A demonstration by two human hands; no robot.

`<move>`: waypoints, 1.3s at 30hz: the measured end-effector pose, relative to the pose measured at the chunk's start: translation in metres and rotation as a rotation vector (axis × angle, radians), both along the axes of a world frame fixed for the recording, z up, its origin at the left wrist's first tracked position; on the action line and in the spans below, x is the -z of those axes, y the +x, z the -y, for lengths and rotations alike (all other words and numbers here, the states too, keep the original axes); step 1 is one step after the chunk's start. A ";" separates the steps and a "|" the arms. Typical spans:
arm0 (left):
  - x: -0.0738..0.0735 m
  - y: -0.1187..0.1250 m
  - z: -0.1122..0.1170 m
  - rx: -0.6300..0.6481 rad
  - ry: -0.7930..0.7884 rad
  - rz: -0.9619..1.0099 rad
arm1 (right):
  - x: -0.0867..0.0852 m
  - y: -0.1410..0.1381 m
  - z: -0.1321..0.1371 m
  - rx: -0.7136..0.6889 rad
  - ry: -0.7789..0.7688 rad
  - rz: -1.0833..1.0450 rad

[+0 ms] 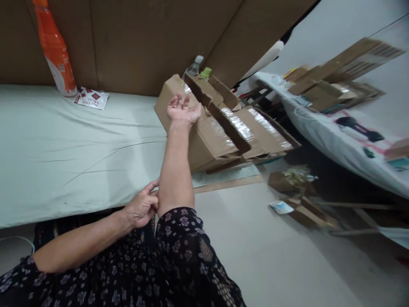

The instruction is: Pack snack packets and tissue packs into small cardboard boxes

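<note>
My right arm reaches forward with the palm turned up. My right hand (183, 110) is open, its fingers loosely bent and apart, with nothing in it. Behind and below it is a brown cardboard box (204, 136) with clear tape; whether the hand touches it I cannot tell. My left hand (144, 207) is closed against the side of my right forearm (177, 179) near the elbow, its fingers bent and the tips partly hidden by the arm.
An orange bottle (56, 55) and a white-and-red packet (91, 98) lie on the pale green cloth-covered surface (79, 145) near a brown panel (134, 42). Bottle tops (205, 73) stick up behind the box. A cluttered second table (322, 140) and cardboard pieces (308, 209) are right.
</note>
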State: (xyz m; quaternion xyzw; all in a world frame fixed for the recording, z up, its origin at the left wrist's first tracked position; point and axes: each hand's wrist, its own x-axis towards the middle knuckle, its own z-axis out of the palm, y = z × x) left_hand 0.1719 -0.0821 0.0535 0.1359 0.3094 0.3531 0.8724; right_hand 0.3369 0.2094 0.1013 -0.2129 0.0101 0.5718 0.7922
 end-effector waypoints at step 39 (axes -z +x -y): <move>-0.028 -0.114 -0.010 -0.097 0.598 -0.617 | -0.062 0.033 0.153 -0.213 -0.187 2.686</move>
